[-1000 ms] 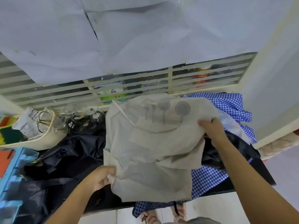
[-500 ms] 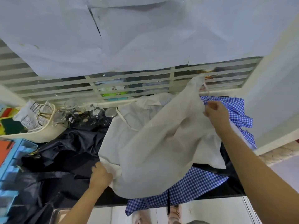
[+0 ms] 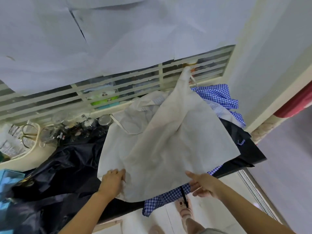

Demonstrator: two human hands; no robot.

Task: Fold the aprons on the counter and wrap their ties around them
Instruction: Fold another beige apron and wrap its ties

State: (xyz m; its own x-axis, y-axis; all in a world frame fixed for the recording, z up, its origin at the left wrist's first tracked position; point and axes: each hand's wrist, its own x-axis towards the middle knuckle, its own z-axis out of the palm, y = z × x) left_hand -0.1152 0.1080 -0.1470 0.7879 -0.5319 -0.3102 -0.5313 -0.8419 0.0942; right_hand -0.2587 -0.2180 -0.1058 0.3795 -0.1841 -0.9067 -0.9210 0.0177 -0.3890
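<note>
A cream apron (image 3: 162, 149) lies spread over the middle of the dark surface (image 3: 253, 155), on top of the other cloths. Its far right corner is thrown up in a peak that reaches the window grille (image 3: 118, 85). A thin cream tie (image 3: 120, 125) runs across its far left part. The left hand (image 3: 112, 181) is on the near left edge of this apron. Its fingers (image 3: 120, 173) are bent close together over the hem and seem to pinch it, to judge by the cloth bunching beside the thumb, though the grip itself is hidden under the knuckles. The right hand (image 3: 205, 184) is at the near right edge with its fingers (image 3: 190, 174) straight and spread, holding nothing. The longest fingertip just meets the hem. Under the cream cloth a blue checked apron (image 3: 163, 197) hangs over the front edge of the surface and shows again at the far right by the wall. A narrow black strap (image 3: 184, 195) dangles across it. A black apron (image 3: 64, 166) lies crumpled to the left of the cream one, and more black cloth shows on the right. Glass jars (image 3: 89, 123) stand along the back under the grille, with a cream tray (image 3: 34, 150) of papers and a blue box (image 3: 9, 179) at the far left. White paper sheets (image 3: 84, 39) cover the upper window.
</note>
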